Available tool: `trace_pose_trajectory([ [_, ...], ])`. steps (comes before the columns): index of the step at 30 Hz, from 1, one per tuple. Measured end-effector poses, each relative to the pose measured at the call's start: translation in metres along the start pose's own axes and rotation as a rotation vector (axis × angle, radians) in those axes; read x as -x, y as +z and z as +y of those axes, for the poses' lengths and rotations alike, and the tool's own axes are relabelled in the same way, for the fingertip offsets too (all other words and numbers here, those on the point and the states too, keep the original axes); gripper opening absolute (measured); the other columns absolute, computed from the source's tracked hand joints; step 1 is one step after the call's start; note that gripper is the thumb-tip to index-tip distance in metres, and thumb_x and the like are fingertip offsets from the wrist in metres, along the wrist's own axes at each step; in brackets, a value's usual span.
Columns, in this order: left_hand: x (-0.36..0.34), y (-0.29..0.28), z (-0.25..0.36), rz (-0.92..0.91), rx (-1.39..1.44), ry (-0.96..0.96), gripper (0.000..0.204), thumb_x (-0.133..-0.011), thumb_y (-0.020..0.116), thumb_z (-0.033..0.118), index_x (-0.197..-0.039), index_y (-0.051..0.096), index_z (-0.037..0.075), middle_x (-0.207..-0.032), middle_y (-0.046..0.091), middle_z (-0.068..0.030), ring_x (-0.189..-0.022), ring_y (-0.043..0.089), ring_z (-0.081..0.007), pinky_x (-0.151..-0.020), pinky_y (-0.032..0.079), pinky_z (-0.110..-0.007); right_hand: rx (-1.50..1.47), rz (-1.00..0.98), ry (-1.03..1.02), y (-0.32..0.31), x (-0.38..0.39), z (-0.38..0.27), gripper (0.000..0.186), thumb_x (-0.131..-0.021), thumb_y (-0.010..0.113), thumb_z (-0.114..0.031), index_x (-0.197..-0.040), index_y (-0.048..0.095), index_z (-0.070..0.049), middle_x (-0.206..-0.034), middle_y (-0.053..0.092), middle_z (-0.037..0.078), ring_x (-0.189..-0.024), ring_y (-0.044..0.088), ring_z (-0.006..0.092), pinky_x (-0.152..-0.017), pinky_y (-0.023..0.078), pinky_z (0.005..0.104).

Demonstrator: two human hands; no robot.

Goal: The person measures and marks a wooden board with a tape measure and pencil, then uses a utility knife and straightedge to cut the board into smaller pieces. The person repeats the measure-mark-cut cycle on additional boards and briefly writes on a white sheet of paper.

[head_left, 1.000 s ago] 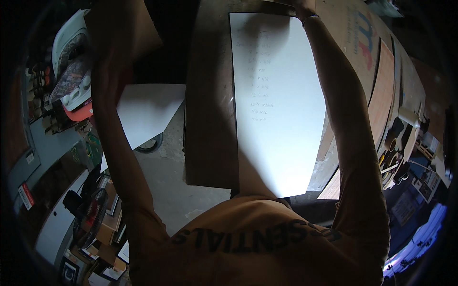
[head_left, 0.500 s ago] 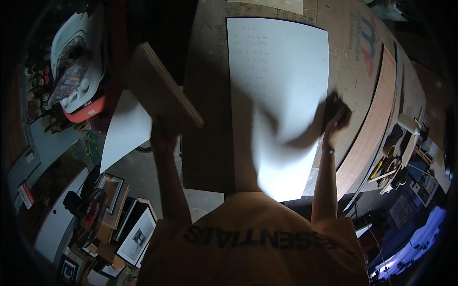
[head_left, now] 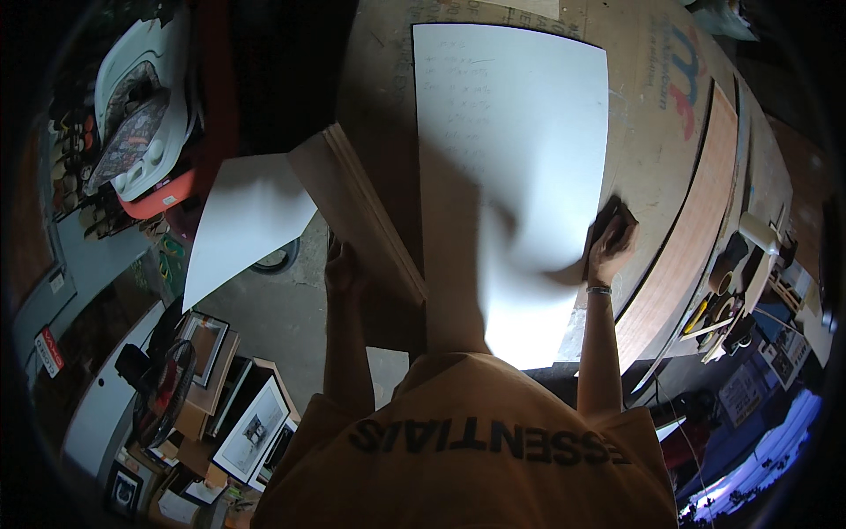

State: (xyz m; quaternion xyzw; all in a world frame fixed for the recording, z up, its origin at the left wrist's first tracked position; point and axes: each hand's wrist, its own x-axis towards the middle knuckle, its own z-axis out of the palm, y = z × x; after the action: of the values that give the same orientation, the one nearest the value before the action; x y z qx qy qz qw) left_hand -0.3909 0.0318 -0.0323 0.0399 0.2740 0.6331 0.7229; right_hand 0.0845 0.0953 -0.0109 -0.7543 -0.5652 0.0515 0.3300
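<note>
Head view: brown boards (head_left: 359, 214) slant lengthwise toward lower right.

Worn: brownish-orange shirt (head_left: 476, 485) with short sleeves (head_left: 620, 427); dark block lettering (head_left: 520, 440) runs across it in a single row, inverted in this view. A thin metallic-looking band (head_left: 599, 290) encircles the right wrist (head_left: 601, 279).

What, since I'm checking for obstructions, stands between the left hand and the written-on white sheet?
The layered brown board held by the left hand stands between that hand and the written-on white sheet, at the hand's right. Nothing else visible does.
</note>
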Motion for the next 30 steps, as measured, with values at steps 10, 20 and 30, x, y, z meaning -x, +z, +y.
trace_pose_trajectory([
  [10, -0.004, 0.005, -0.005, 0.109, 0.011, 0.013, 0.047, -0.106, 0.050, 0.033, -0.146, 0.049, 0.007, -0.133, 0.062, -0.0144, -0.116, 0.064, -0.0334, -0.097, 0.056, -0.050, 0.036, 0.009, -0.032, -0.001, 0.002, 0.005, 0.019, -0.100, 0.055, -0.003, -0.115, 0.062, 0.004, -0.110, 0.070, 0.019, -0.090, 0.065, 0.0309, -0.080, 0.052, 0.0373],
  [20, -0.018, 0.054, 0.006, 0.188, -0.032, 0.011, 0.053, -0.108, 0.047, 0.019, -0.157, 0.031, 0.007, -0.149, 0.049, -0.0152, -0.133, 0.053, -0.0327, -0.112, 0.047, -0.049, 0.017, 0.008, 0.021, 0.002, 0.003, 0.005, 0.020, -0.099, 0.055, -0.001, -0.117, 0.063, 0.002, -0.111, 0.071, 0.018, -0.096, 0.067, 0.0320, -0.085, 0.053, 0.0386],
  [30, -0.342, 0.216, 0.032, -0.120, -0.848, 0.158, 0.047, -0.100, 0.068, 0.023, -0.138, 0.055, 0.000, -0.131, 0.064, -0.0117, -0.121, 0.061, -0.0233, -0.106, 0.047, -0.038, 0.011, 0.050, -0.013, -0.002, -0.001, -0.008, 0.023, -0.095, 0.056, -0.001, -0.115, 0.067, -0.002, -0.104, 0.070, 0.016, -0.093, 0.063, 0.0354, -0.086, 0.049, 0.0425],
])
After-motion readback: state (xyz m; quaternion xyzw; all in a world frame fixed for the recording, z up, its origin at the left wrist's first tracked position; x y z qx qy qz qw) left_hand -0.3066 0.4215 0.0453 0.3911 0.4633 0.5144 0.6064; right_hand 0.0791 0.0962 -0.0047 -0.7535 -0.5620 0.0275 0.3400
